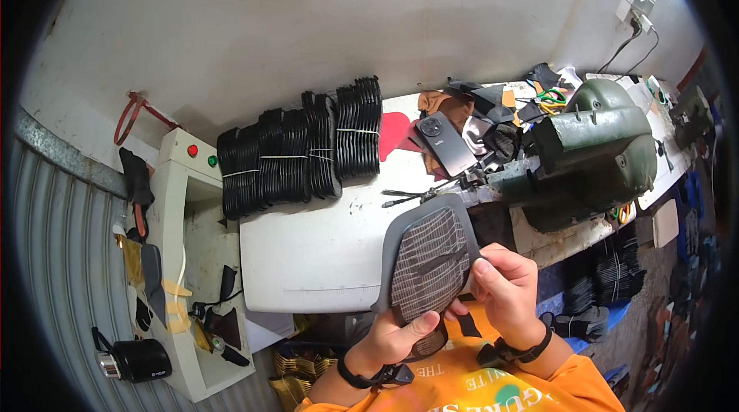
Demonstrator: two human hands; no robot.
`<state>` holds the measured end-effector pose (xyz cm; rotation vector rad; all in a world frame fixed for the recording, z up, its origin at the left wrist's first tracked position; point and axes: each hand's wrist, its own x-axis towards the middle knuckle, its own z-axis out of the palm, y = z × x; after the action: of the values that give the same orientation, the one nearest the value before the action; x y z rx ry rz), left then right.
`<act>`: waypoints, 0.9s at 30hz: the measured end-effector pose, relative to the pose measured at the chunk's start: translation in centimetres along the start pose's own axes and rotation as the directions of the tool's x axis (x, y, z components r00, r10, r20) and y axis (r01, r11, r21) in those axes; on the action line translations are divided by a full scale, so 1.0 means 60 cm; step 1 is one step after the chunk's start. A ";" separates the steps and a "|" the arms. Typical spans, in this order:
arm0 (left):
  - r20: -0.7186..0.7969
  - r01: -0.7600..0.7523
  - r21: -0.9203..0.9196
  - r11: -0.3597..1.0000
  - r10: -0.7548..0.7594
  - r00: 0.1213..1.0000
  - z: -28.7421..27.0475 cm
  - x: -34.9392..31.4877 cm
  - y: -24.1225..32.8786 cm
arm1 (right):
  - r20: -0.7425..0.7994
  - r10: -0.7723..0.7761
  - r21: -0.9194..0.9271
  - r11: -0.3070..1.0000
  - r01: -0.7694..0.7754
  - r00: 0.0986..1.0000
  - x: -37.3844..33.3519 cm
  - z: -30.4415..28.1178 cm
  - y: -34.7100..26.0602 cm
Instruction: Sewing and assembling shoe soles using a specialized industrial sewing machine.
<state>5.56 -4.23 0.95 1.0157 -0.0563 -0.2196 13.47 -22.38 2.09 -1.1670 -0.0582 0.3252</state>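
Above my lap I hold a shoe upper (431, 258), dark with a pale grid pattern and a broad plain grey border around its toe end. It is tilted, its rounded end pointing away from me. My left hand (396, 335) is closed on its near end, the thumb lying on top of the patterned fabric. My right hand (508, 285) pinches its right edge between thumb and fingers. Just beyond the rounded end is the working arm of a dark green sewing machine (593, 142). The underside of the piece is hidden.
Tied stacks of black shoe parts (285, 154) stand on the white table (308, 258). Near the machine lie a phone (445, 144), fabric scraps (493, 104) and scissors (551, 100). On the left are a metal cabinet (173, 204) with two buttons and a black flask (140, 360).
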 end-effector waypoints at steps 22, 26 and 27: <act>-0.260 -0.072 0.590 0.804 0.274 0.926 -0.005 0.015 -0.024 | 0.439 -0.326 -0.573 0.616 0.541 0.837 -0.008 0.015 0.008; 0.011 -0.073 0.991 0.110 0.484 0.875 -0.016 0.033 -0.026 | 0.368 -0.187 -0.532 0.761 0.372 0.911 -0.008 0.035 0.004; 0.023 -0.076 0.992 0.096 0.467 0.884 -0.012 0.033 -0.019 | 0.370 -0.107 -0.589 0.742 0.322 0.923 -0.008 0.037 0.002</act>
<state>7.43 -4.59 -0.49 2.4022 -0.1217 0.4623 12.52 -20.51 2.92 -1.7660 -0.6327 0.2853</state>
